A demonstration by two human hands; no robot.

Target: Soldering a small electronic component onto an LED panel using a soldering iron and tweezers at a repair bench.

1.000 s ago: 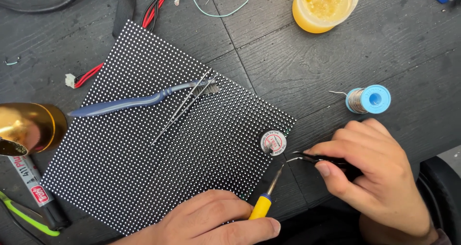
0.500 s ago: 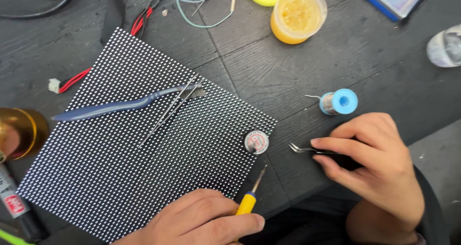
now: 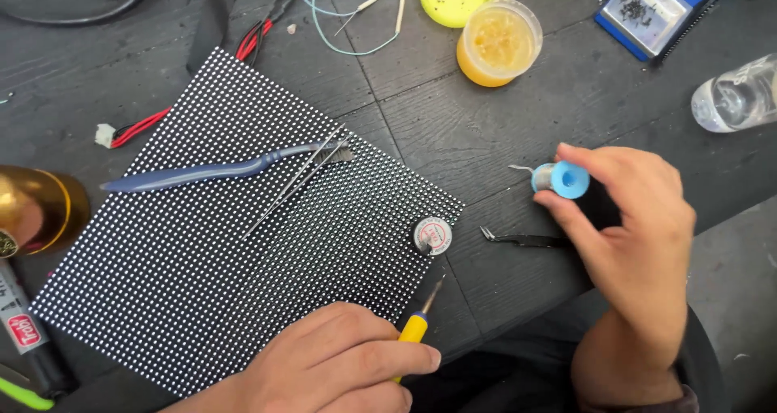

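Dotted panel (image 3: 235,259) is lying flat on the dark table (image 3: 502,129), my hands working off its near corner.
Beside that corner, my right hand (image 3: 631,235) is pinching the blue solder spool (image 3: 560,179); my left hand (image 3: 340,368) is gripping the yellow-handled soldering iron (image 3: 417,324), tip nearing a small round coil (image 3: 433,236) on the panel.
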